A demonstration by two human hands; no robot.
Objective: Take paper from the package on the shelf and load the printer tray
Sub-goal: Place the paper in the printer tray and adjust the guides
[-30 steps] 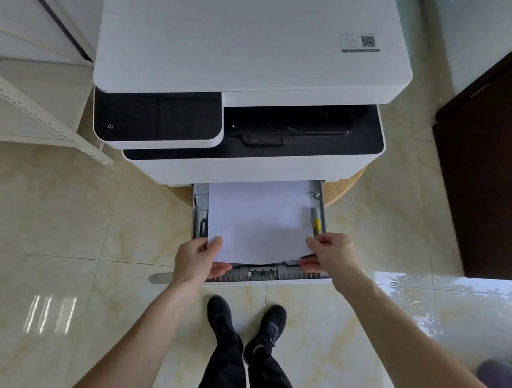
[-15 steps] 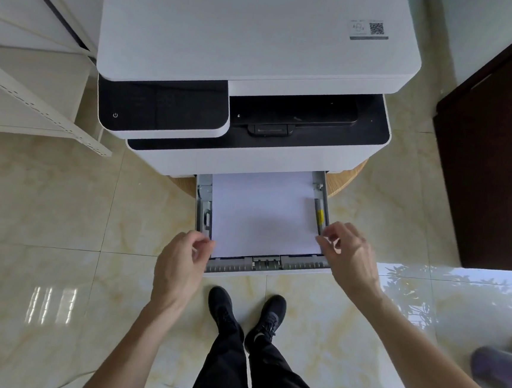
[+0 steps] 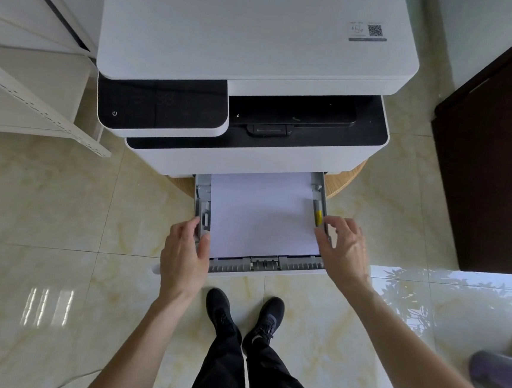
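Flanking flat white paper stack [image 3: 262, 213] in grey pull-out printer tray [image 3: 268, 264]; left hand [image 3: 185, 251], right hand [image 3: 344, 252] loosely open, empty, fingertips at side guides, likely squaring sheets.

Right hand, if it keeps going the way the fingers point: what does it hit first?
Likely the right side rail of the tray: the right hand points up-left, fingertips already at the rail beside the yellow tab. Depth is unclear.
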